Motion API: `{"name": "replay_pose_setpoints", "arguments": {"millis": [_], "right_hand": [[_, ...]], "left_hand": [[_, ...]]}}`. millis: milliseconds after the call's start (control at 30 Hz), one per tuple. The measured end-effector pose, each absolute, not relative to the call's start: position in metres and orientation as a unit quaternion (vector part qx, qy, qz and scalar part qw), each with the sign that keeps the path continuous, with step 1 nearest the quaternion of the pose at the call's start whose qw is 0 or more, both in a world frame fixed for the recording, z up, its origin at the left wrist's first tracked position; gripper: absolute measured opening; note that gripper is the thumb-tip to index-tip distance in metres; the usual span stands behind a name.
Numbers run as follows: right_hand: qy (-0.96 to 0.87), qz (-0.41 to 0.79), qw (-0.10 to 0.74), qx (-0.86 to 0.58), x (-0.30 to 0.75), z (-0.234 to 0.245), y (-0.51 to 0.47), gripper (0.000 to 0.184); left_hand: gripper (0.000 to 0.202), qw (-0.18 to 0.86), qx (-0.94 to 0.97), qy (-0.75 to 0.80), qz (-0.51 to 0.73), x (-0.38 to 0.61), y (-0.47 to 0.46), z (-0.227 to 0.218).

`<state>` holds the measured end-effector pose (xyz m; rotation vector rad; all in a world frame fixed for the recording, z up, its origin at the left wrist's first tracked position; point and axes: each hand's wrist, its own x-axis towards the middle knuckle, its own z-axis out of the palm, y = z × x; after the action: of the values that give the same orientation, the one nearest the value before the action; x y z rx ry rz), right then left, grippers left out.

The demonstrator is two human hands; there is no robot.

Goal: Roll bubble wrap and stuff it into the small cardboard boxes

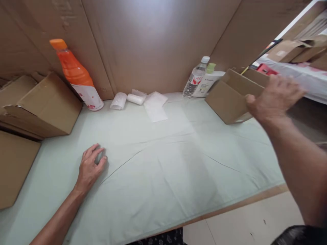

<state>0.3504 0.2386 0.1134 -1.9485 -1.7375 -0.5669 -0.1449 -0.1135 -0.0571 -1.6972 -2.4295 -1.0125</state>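
Observation:
My left hand (90, 165) rests on the pale green cloth of the table (153, 163), fingers loosely bent and apart, with nothing in it. Over at the right, my right hand (274, 97) is at the near right corner of an open cardboard box (227, 98). Its thumb lies against the box's rim, while the other fingers stretch out to the right and look a little blurred. Whether it presses on the box is hard to tell. The inside of that box is mostly hidden.
An orange bottle (78, 76) leans at the back left beside cardboard boxes (48, 105). Along the back lie a clear wrap roll (119, 101), a white roll (136, 99) and white sheets (155, 107). A water bottle (196, 78) and white pouch (207, 83) stand near the right box.

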Motion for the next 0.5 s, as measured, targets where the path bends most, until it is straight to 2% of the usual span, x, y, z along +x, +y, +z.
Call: {"name": "replay_pose_setpoints", "arguments": {"millis": [100, 233, 367, 500], "right_hand": [[-0.575, -0.177, 0.155, -0.783, 0.386, 0.117, 0.274, 0.049], [-0.615, -0.151, 0.155, -0.758, 0.389, 0.102, 0.267, 0.042], [-0.721, -0.161, 0.232, -0.633, 0.372, 0.089, 0.193, 0.02], [-0.814, -0.119, 0.339, -0.456, 0.353, 0.093, 0.083, 0.015]], "left_hand": [[0.039, 0.011, -0.544, -0.773, -0.327, -0.14, -0.112, -0.056], [0.036, 0.007, -0.54, -0.769, -0.342, -0.141, -0.112, -0.056], [0.037, 0.001, -0.538, -0.763, -0.36, -0.141, -0.113, -0.055], [0.038, -0.025, -0.525, -0.762, -0.379, -0.143, -0.114, -0.053]]}}
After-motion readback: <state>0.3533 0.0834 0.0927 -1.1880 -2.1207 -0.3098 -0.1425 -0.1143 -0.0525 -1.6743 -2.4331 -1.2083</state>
